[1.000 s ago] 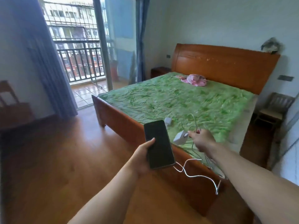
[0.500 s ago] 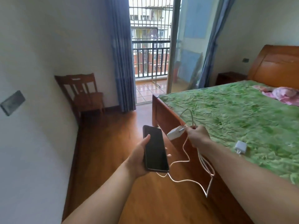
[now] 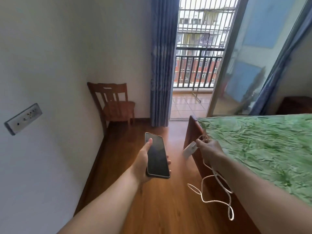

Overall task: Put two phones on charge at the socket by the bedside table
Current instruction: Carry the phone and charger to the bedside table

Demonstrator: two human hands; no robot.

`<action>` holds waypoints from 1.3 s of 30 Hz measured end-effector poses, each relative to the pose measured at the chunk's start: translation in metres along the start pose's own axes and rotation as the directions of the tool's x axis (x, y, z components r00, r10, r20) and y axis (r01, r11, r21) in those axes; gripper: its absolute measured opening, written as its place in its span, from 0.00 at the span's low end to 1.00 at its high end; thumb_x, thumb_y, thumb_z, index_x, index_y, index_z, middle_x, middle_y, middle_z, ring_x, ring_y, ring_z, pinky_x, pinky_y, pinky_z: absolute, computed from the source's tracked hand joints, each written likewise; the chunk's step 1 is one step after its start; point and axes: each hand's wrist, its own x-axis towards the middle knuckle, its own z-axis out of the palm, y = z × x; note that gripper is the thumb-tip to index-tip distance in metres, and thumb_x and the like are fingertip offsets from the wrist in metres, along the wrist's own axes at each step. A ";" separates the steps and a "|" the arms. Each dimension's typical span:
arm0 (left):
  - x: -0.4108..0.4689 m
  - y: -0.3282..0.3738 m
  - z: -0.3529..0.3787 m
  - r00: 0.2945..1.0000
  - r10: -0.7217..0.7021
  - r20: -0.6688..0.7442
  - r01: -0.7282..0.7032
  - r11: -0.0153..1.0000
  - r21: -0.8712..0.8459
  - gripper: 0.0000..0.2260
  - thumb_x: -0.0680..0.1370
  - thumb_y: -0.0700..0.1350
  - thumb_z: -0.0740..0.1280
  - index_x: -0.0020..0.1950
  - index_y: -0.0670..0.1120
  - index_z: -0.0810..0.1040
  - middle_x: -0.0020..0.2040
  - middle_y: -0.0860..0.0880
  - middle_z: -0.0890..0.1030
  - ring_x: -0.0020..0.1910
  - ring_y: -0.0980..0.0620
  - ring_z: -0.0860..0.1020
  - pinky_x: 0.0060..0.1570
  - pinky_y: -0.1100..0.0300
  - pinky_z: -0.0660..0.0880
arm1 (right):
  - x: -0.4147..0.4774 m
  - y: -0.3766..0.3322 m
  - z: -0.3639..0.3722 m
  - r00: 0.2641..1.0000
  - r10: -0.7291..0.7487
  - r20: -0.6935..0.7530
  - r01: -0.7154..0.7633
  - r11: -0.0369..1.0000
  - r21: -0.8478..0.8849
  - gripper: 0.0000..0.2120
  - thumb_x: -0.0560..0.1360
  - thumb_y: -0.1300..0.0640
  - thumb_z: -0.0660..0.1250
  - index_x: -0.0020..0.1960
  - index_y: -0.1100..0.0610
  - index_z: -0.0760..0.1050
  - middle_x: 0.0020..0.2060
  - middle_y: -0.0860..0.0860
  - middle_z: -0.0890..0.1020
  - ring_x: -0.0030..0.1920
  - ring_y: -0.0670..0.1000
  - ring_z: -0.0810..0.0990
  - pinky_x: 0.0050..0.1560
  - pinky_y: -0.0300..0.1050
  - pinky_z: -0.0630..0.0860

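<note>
Left hand [image 3: 143, 163] fingers clamped on dark phone [image 3: 157, 155]; right hand [image 3: 210, 149], at 3 o'clock, grips white charger [image 3: 189, 150], cable [image 3: 217, 188] dangling.

A black, dark-screened phone [image 3: 157, 155] is held in the left hand [image 3: 143, 163], and a white charger [image 3: 189, 150] with white cable [image 3: 217, 181] in the right hand [image 3: 209, 147]. A green mottled bedspread [image 3: 263, 146] is seen right of the hands, blue curtains [image 3: 163, 65] beyond them.

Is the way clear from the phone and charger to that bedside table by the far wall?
Not directly: the bed lies between the hands and the bedside table. The floor past the footboard looks open. The socket there isn't visible.
</note>
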 end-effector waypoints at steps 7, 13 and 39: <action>0.135 0.088 -0.031 1.000 0.000 -0.012 0.000 0.999 -0.037 0.35 0.74 0.70 0.57 0.66 0.42 0.73 0.52 0.39 0.81 0.50 0.39 0.80 0.47 0.42 0.81 | 0.143 -0.041 0.056 1.000 0.015 0.022 -0.014 0.999 -0.029 0.12 0.76 0.51 0.67 0.36 0.56 0.76 0.31 0.54 0.76 0.32 0.54 0.73 0.31 0.45 0.68; 0.279 0.201 -0.061 0.995 -0.089 0.048 0.090 0.996 -0.011 0.36 0.71 0.70 0.57 0.60 0.40 0.76 0.51 0.39 0.82 0.48 0.39 0.80 0.40 0.45 0.83 | 0.292 -0.086 0.115 0.997 0.060 -0.044 -0.064 0.994 -0.092 0.13 0.73 0.49 0.69 0.37 0.57 0.78 0.31 0.54 0.78 0.33 0.53 0.75 0.36 0.47 0.69; 0.813 0.522 -0.028 0.979 -0.188 0.072 0.181 0.979 0.092 0.38 0.71 0.70 0.64 0.70 0.44 0.71 0.64 0.36 0.77 0.61 0.35 0.77 0.60 0.33 0.72 | 0.882 -0.205 0.184 0.983 0.179 0.048 -0.180 0.984 0.009 0.10 0.76 0.54 0.66 0.52 0.60 0.77 0.34 0.54 0.74 0.29 0.49 0.68 0.24 0.40 0.64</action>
